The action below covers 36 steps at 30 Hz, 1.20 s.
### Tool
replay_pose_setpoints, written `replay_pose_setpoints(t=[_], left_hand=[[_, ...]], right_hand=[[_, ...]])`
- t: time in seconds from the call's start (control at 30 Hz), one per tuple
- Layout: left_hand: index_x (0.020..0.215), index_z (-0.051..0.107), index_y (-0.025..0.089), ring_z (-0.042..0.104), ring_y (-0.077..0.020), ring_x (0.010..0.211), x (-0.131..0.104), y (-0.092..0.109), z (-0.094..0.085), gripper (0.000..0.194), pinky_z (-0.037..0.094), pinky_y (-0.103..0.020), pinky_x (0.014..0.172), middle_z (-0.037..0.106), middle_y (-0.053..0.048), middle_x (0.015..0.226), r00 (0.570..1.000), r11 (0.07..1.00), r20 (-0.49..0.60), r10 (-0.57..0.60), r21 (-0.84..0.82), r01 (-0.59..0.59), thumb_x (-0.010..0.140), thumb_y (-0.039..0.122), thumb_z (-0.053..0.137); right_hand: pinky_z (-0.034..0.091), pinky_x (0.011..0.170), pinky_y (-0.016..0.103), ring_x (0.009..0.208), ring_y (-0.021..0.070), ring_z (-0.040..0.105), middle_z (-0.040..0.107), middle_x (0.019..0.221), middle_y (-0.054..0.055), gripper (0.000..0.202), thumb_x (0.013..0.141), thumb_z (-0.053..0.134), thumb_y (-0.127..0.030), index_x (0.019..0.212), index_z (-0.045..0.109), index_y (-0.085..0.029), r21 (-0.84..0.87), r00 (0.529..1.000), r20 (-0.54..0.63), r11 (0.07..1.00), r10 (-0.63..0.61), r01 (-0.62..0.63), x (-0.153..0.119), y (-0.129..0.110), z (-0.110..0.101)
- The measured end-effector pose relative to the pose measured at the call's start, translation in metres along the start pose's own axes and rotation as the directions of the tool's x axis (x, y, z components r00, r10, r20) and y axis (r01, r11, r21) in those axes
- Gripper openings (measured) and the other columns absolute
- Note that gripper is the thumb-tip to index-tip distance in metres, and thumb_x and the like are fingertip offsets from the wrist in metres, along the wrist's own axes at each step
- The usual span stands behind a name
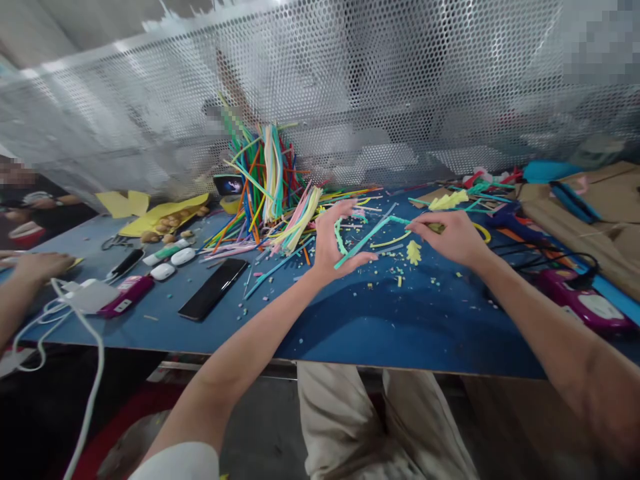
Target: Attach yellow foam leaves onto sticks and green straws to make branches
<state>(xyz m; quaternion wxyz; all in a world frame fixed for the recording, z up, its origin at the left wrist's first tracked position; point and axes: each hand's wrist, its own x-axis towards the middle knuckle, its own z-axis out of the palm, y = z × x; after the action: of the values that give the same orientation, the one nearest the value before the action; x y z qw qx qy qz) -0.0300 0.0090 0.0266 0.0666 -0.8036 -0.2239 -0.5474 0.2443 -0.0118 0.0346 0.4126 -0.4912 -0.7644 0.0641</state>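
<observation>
My right hand [453, 237] pinches one end of a teal pipe cleaner [367, 239], which is bent near that end. An olive-coloured piece [437, 228] shows by its fingers; its kind is unclear. My left hand [327, 243] curves with thumb and fingers apart, and the pipe cleaner's lower end lies across its thumb. A crinkled teal strand [341, 237] shows inside the curve of that hand; whether it is touched I cannot tell. Below and between the hands lies a yellow leaf-shaped piece [413, 252]. Another yellow leafy piece [449, 201] is behind my right hand.
Many coloured pipe cleaners [273, 177] stand bundled against the perforated metal panel [400, 80]. A black phone [214, 290], white earbuds case [183, 257] and magenta power strip [127, 295] lie left. Another person's hand [40, 267] rests at far left. Right are brown cardboard [590, 230] and cables.
</observation>
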Motion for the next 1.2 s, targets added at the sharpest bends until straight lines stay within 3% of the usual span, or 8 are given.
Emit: replay_pose_setpoints(t=[0.07,0.1,0.3,0.5,0.67,0.87,1.0,1.2], left_hand=[[0.150,0.028,0.020,0.054,-0.0278,0.128,-0.001,-0.003,0.001,0.104,0.044,-0.046,0.105,0.048,-0.019,0.146,0.999,0.997,0.037,-0.036,0.074,0.033,0.071,0.075,0.067],[0.151,0.028,0.019,0.052,-0.0284,0.130,-0.001,-0.004,0.002,0.102,0.042,-0.046,0.107,0.048,-0.018,0.147,0.997,0.991,0.071,-0.024,0.136,0.014,0.073,0.073,0.067],[0.123,0.065,0.034,0.059,-0.0197,0.118,-0.004,-0.005,0.005,0.032,0.033,-0.041,0.107,0.073,0.001,0.118,0.973,0.937,0.214,0.089,0.314,-0.155,0.092,0.039,0.064],[0.102,0.074,0.035,0.066,-0.0131,0.087,-0.002,-0.005,0.003,0.014,0.039,-0.035,0.092,0.077,0.006,0.089,0.968,0.935,0.176,0.181,0.276,-0.225,0.089,0.034,0.069],[0.101,0.075,0.037,0.067,-0.0112,0.078,-0.004,-0.010,0.001,0.013,0.041,-0.034,0.090,0.078,0.006,0.088,0.955,0.939,0.224,0.193,0.239,-0.246,0.090,0.036,0.067],[0.093,0.077,0.030,0.068,-0.0124,0.072,-0.009,-0.006,0.005,0.015,0.045,-0.033,0.085,0.077,0.002,0.081,0.968,0.977,0.240,0.075,0.175,-0.119,0.091,0.040,0.064],[0.083,0.076,0.021,0.066,-0.0131,0.066,-0.007,0.001,0.008,0.028,0.047,-0.030,0.074,0.074,-0.001,0.071,0.967,0.989,0.229,-0.112,0.125,0.085,0.092,0.044,0.062],[0.083,0.072,0.016,0.057,-0.0088,0.052,-0.003,0.005,0.010,0.041,0.047,-0.023,0.055,0.074,-0.002,0.074,0.811,0.835,0.448,-0.376,-0.217,0.506,0.095,0.050,0.053]], right_hand=[[0.051,0.075,0.035,0.080,0.0220,0.071,0.078,0.088,0.002,0.027,0.091,0.058,-0.043,0.085,0.078,-0.025,0.004,1.000,0.022,1.000,-0.004,0.004,0.001,0.001,-0.002],[0.050,0.073,0.034,0.079,0.0218,0.071,0.078,0.088,0.002,0.029,0.091,0.057,-0.043,0.084,0.078,-0.025,0.007,0.999,0.049,1.000,-0.002,0.001,0.001,0.001,-0.004],[0.051,0.076,0.034,0.085,0.0225,0.070,0.078,0.093,0.002,0.028,0.086,0.063,-0.048,0.091,0.078,-0.025,0.096,0.975,0.218,0.993,0.040,-0.063,0.003,-0.005,-0.010],[0.051,0.066,0.031,0.072,0.0197,0.069,0.076,0.080,0.001,0.030,0.086,0.063,-0.051,0.088,0.077,-0.024,0.117,0.955,0.290,0.988,0.061,-0.099,0.002,-0.018,-0.010],[0.051,0.060,0.030,0.064,0.0179,0.067,0.075,0.076,0.001,0.031,0.087,0.061,-0.050,0.085,0.076,-0.023,0.135,0.953,0.302,0.989,0.013,-0.056,0.000,-0.023,-0.009],[0.050,0.064,0.029,0.070,0.0177,0.069,0.077,0.079,-0.001,0.026,0.091,0.059,-0.047,0.087,0.075,-0.027,0.004,0.954,0.298,1.000,-0.024,0.024,-0.002,-0.026,-0.005],[0.048,0.071,0.034,0.081,0.0221,0.071,0.079,0.088,0.001,0.029,0.093,0.057,-0.049,0.094,0.078,-0.030,-0.232,0.986,0.146,0.966,-0.085,0.117,-0.007,-0.022,0.003],[0.044,0.089,0.040,0.087,0.0244,0.068,0.078,0.082,0.004,0.026,0.095,0.058,-0.041,0.092,0.081,-0.029,-0.494,0.926,0.023,0.801,-0.376,0.337,-0.010,-0.015,0.008]])
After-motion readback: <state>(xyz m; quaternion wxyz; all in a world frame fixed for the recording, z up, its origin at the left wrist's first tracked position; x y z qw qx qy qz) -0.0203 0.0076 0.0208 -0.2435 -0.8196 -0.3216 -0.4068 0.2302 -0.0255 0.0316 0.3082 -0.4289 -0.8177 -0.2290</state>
